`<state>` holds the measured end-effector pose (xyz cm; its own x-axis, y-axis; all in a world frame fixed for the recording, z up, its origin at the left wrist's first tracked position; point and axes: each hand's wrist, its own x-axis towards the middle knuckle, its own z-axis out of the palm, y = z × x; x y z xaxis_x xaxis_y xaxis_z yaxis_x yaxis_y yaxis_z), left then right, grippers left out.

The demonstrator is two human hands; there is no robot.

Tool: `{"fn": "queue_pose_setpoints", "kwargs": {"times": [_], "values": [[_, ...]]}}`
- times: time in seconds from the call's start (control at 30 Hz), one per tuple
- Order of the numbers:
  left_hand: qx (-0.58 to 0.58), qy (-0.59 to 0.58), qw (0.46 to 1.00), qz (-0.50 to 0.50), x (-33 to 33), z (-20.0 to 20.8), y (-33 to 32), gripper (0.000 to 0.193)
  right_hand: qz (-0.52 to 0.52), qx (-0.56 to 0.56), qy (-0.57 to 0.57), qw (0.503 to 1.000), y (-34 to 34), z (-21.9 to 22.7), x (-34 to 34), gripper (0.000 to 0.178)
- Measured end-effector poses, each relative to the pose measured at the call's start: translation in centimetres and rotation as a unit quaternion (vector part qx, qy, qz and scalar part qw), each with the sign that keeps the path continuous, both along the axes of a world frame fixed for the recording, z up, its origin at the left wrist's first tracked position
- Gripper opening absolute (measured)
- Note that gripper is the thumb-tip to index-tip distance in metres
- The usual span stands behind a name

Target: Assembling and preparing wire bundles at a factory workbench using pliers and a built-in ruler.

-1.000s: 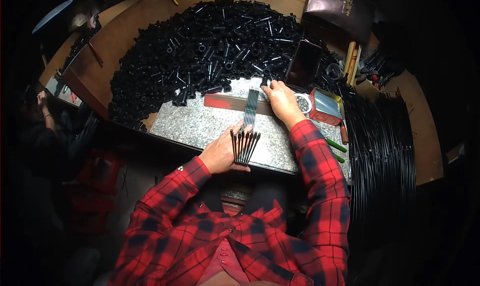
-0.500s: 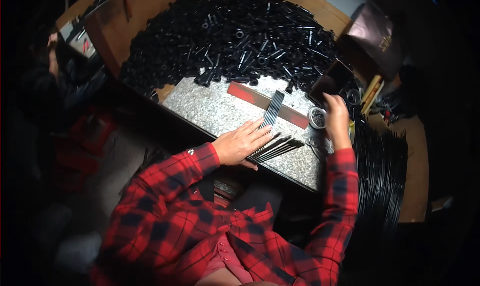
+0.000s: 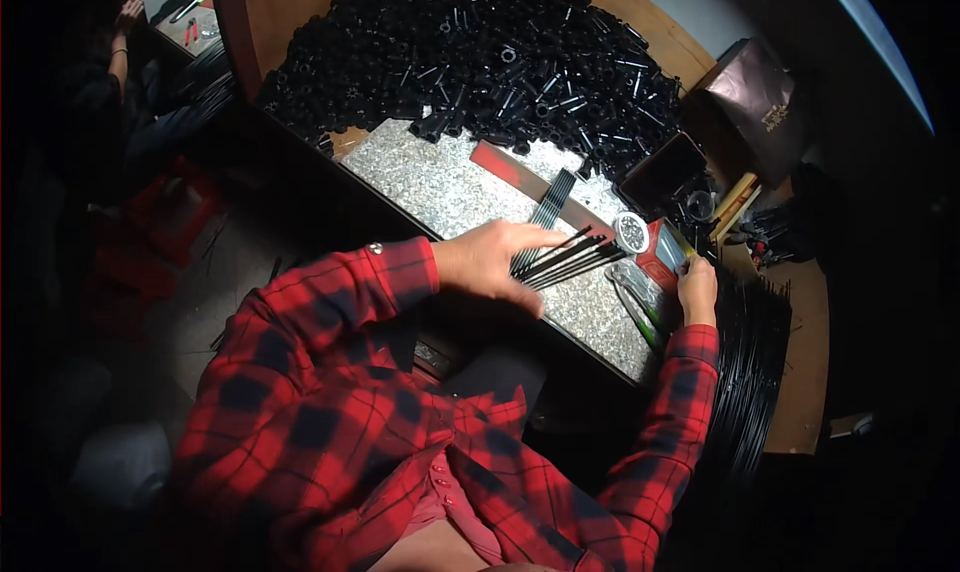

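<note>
My left hand (image 3: 490,260) is over the near edge of the stone-topped bench, thumb and index finger spread apart. A fan of thin black rods (image 3: 575,262) lies between them, the near ends in the crook of the hand. Behind it, a flat row of black rods (image 3: 552,200) rests across a red and brown bar (image 3: 512,172). At the right, my right hand (image 3: 698,287) has its fingers curled in at the edge of a red box with a grey top (image 3: 660,262). What the fingertips grip there is too small to make out.
A large heap of black tubular parts (image 3: 480,62) fills the back. Beside the red box are a small white cup (image 3: 631,233) and green-handled pliers (image 3: 640,317). Long black rods (image 3: 745,372) stand in a mass at right. Another person's hand (image 3: 130,14) shows far left.
My left hand has gone from lying flat on the rods to thumb and finger spread around the fan. My right hand has lowered beside the red box, which now shows. The view has shifted.
</note>
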<state>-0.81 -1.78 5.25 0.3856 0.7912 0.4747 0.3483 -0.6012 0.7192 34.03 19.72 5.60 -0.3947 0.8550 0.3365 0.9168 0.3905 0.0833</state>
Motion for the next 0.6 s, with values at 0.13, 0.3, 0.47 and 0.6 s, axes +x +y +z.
{"fn": "queue_pose_setpoints", "kwargs": {"times": [0.13,0.3,0.47,0.6], "values": [[-0.128,-0.244,0.953,-0.124,1.4,5.5,0.0,0.056,0.013,0.074,0.027,0.997,-1.4,1.1,0.3,0.011],[-0.178,-0.314,0.922,-0.142,2.0,8.1,-0.4,0.037,0.154,-0.034,0.321,0.934,-9.6,7.0,-7.1,0.011],[-0.034,-0.207,0.976,-0.053,2.0,7.8,-0.9,0.021,0.337,-0.091,0.332,0.876,-19.6,10.7,-10.6,0.034],[0.059,-0.181,0.981,-0.033,2.4,7.8,-1.6,0.016,0.402,0.017,0.247,0.881,-21.7,11.2,-10.9,0.037]]}}
